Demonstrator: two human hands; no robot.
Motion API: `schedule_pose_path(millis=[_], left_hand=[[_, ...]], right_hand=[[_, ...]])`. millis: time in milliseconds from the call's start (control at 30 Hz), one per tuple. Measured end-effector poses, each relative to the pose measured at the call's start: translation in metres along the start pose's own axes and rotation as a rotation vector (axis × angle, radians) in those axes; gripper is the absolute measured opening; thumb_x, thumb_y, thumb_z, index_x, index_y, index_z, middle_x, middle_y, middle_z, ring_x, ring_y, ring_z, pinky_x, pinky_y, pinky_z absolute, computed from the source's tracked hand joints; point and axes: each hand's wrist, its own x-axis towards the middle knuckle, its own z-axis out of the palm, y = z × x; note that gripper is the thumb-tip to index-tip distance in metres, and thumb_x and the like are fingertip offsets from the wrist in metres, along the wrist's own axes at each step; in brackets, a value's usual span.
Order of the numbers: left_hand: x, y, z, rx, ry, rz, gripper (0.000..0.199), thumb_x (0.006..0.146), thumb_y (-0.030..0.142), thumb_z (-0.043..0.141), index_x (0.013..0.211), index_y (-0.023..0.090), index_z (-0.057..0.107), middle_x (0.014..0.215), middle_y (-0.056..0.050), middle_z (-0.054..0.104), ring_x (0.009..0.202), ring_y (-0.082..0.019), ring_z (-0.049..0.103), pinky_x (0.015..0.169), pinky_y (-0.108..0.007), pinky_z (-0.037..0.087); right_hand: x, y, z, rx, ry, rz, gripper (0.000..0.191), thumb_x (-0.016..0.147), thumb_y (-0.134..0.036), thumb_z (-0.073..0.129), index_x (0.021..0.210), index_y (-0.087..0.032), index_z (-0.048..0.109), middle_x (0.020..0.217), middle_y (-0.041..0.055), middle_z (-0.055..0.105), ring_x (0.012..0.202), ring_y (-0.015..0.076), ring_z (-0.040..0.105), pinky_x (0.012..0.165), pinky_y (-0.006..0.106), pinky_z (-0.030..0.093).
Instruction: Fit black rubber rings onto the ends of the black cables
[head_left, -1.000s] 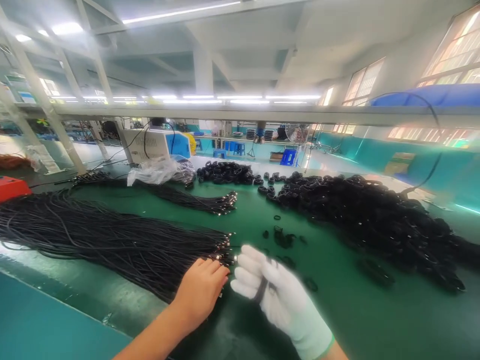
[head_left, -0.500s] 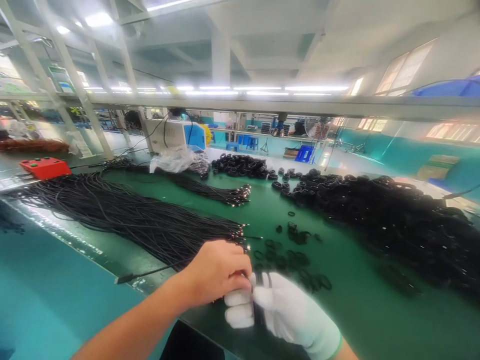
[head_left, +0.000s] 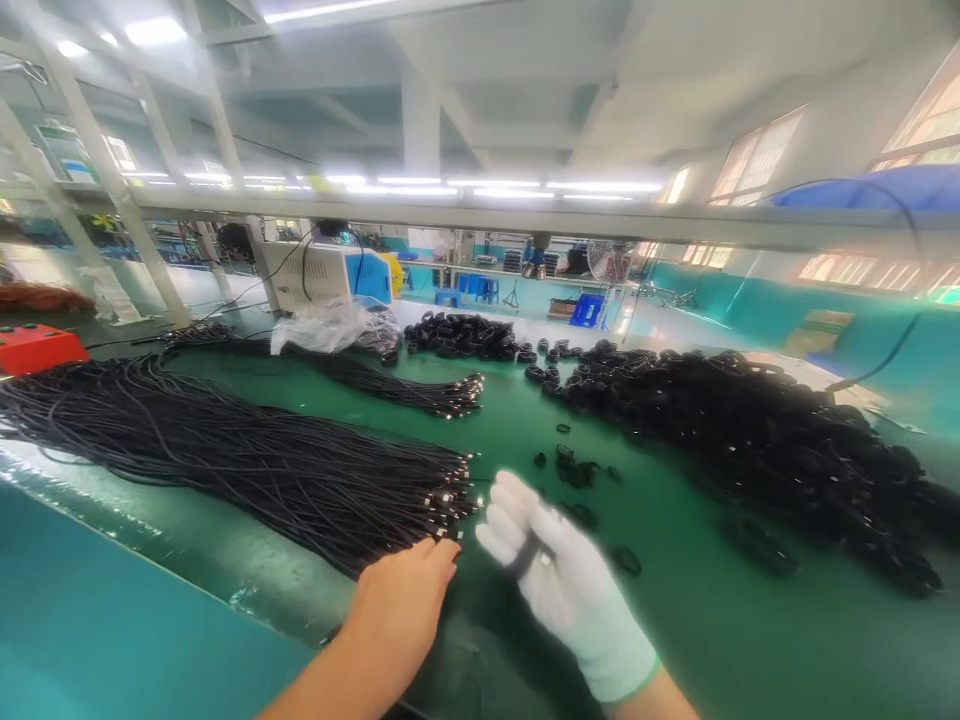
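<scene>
Nearest, the bare left hand [head_left: 401, 610] lies back-up at the near side of the large cable bundle [head_left: 247, 450], close to its metal tips [head_left: 448, 497]; its fingertips curl out of sight, so I cannot tell whether it pinches a cable. Just right of it, and apart, the gloved right hand [head_left: 559, 590] is curled with its fingers closed around a black band [head_left: 525, 558] that crosses in front of the palm. Good handling here, I judge, means a light, steady hold on that band, since the glove probably dulls touch, while the bare fingers do the finer picking. The bundle stretches leftward over the green desk [head_left: 750, 650], tips pointing right; parting one cable at its tip seems safer than tugging mid-length, where the crossing lengths could snag. Beyond the gloved hand, a loose ring [head_left: 626, 561] and a dark clump [head_left: 576, 468] lie close enough for a sleeve or wrist to sweep, so small, level movements would suit. Farther off, a smaller cable bundle [head_left: 390, 385] lies separate, best left unmixed, and to its right spreads a heap of black coils [head_left: 735, 430]; a clear plastic bag [head_left: 319, 328] sits behind the smaller bundle.
</scene>
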Motion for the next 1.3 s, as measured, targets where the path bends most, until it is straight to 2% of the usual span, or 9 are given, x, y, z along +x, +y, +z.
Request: schedule_pose_path(millis=[100, 267, 433, 567, 733, 833, 1033, 1133, 1300], left_hand=[[-0.009, 0.013, 0.014, 0.157, 0.067, 0.026, 0.022, 0.085, 0.012, 0.04, 0.084, 0.022, 0.06, 0.077, -0.001, 0.065, 0.063, -0.017, 0.061, 0.051, -0.024, 0.026], [-0.006, 0.018, 0.031, 0.204, 0.342, 0.334, 0.02, 0.08, 0.008, 0.048, 0.064, 0.019, 0.053, 0.062, 0.0, 0.057, 0.053, -0.015, 0.05, 0.053, -0.028, 0.027], [0.019, 0.0, -0.009, 0.287, 0.387, 0.787, 0.016, 0.084, 0.022, 0.053, 0.068, 0.019, 0.05, 0.066, 0.001, 0.057, 0.062, -0.016, 0.047, 0.06, -0.03, 0.029], [0.041, -0.014, -0.034, 0.239, 0.284, 0.894, 0.021, 0.081, 0.034, 0.06, 0.069, 0.019, 0.052, 0.065, 0.004, 0.057, 0.063, -0.014, 0.046, 0.063, -0.029, 0.031], [0.044, -0.013, -0.033, 0.159, 0.2, 0.892, 0.015, 0.08, 0.03, 0.062, 0.07, 0.019, 0.058, 0.075, 0.002, 0.062, 0.078, -0.015, 0.052, 0.078, -0.029, 0.034], [0.043, -0.012, -0.035, 0.085, 0.094, 0.857, 0.016, 0.081, 0.023, 0.06, 0.066, 0.018, 0.059, 0.08, -0.001, 0.062, 0.081, -0.016, 0.052, 0.071, -0.027, 0.036], [0.044, -0.021, -0.016, -0.76, -0.318, 0.392, 0.006, 0.077, 0.022, 0.058, 0.076, 0.016, 0.058, 0.062, 0.005, 0.05, 0.055, -0.008, 0.045, 0.051, -0.018, 0.035], [0.035, -0.019, 0.002, -1.044, -0.267, 0.232, 0.008, 0.079, 0.019, 0.052, 0.084, 0.015, 0.056, 0.064, 0.005, 0.048, 0.054, -0.007, 0.041, 0.049, -0.018, 0.033], [0.016, -0.016, 0.015, -1.035, -0.093, 0.233, 0.016, 0.083, 0.018, 0.046, 0.09, 0.016, 0.06, 0.082, 0.001, 0.057, 0.074, -0.011, 0.05, 0.065, -0.021, 0.04]], right_hand=[[0.003, -0.004, -0.004, -0.026, 0.039, -0.029, 0.033, 0.081, -0.026, 0.062, 0.112, -0.016, 0.059, 0.118, 0.012, 0.059, 0.106, 0.0247, 0.055, 0.097, 0.046, 0.037], [0.003, 0.0, 0.001, -0.139, 0.052, -0.022, 0.036, 0.077, -0.025, 0.067, 0.11, -0.015, 0.059, 0.112, 0.0128, 0.062, 0.1, 0.0256, 0.059, 0.096, 0.047, 0.037], [-0.001, 0.008, 0.006, -0.353, -0.061, 0.141, 0.024, 0.074, -0.024, 0.07, 0.094, -0.012, 0.063, 0.088, 0.008, 0.065, 0.085, 0.0186, 0.058, 0.082, 0.035, 0.043], [-0.005, 0.016, 0.002, -0.275, -0.171, 0.26, 0.028, 0.071, -0.028, 0.073, 0.089, -0.01, 0.061, 0.074, 0.0047, 0.058, 0.074, 0.0157, 0.054, 0.075, 0.035, 0.043], [-0.007, 0.024, -0.002, -0.112, -0.204, 0.438, 0.022, 0.069, -0.019, 0.072, 0.083, -0.009, 0.059, 0.067, 0.0014, 0.052, 0.063, 0.0117, 0.05, 0.069, 0.034, 0.044], [-0.007, 0.025, -0.003, -0.116, -0.187, 0.53, 0.024, 0.069, -0.019, 0.067, 0.086, -0.004, 0.061, 0.071, 0.0073, 0.057, 0.068, 0.0186, 0.059, 0.073, 0.042, 0.046], [-0.01, 0.024, -0.002, 0.011, -0.242, 0.539, 0.033, 0.069, -0.024, 0.069, 0.094, -0.004, 0.061, 0.075, 0.0093, 0.065, 0.069, 0.0211, 0.065, 0.074, 0.042, 0.048], [-0.01, 0.023, -0.001, -0.025, -0.259, 0.474, 0.032, 0.07, -0.024, 0.07, 0.096, -0.005, 0.062, 0.077, 0.0099, 0.068, 0.084, 0.0248, 0.065, 0.077, 0.041, 0.048], [-0.01, 0.022, -0.001, -0.211, -0.335, 0.41, 0.029, 0.076, -0.029, 0.062, 0.092, -0.005, 0.064, 0.071, 0.0129, 0.07, 0.093, 0.0316, 0.063, 0.077, 0.047, 0.048]])
